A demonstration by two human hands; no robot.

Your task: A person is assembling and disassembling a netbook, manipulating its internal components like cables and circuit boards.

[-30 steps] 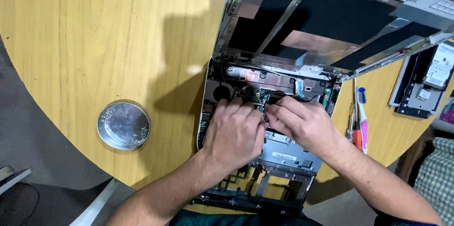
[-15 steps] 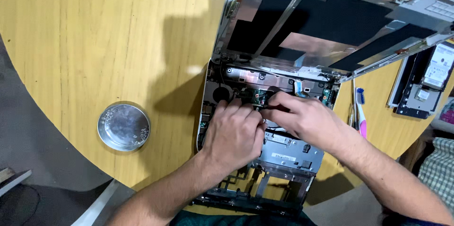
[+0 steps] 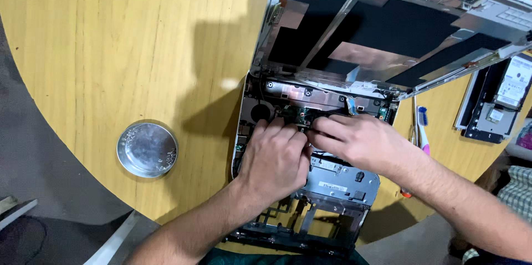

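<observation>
An opened laptop [image 3: 332,187] lies on a round wooden table [image 3: 111,49], its base stripped to a metal frame and circuit board. The lifted upper cover [image 3: 388,32] leans over the back. My left hand [image 3: 274,157] rests on the base interior, fingers curled down onto the green circuit board [image 3: 302,114] near the hinge. My right hand [image 3: 360,140] comes from the right, its fingertips pinching at a small part on the same board, touching my left fingers. What the fingertips hold is hidden.
A round metal dish [image 3: 147,148] with small screws sits on the table to the left. A screwdriver and a blue-white brush [image 3: 422,129] lie right of the laptop. A removed drive in its black bracket [image 3: 496,104] lies at the far right edge.
Both hands stay on the board near the hinge. My right hand has shifted slightly left toward the left hand's fingers. The view has drifted a little.
</observation>
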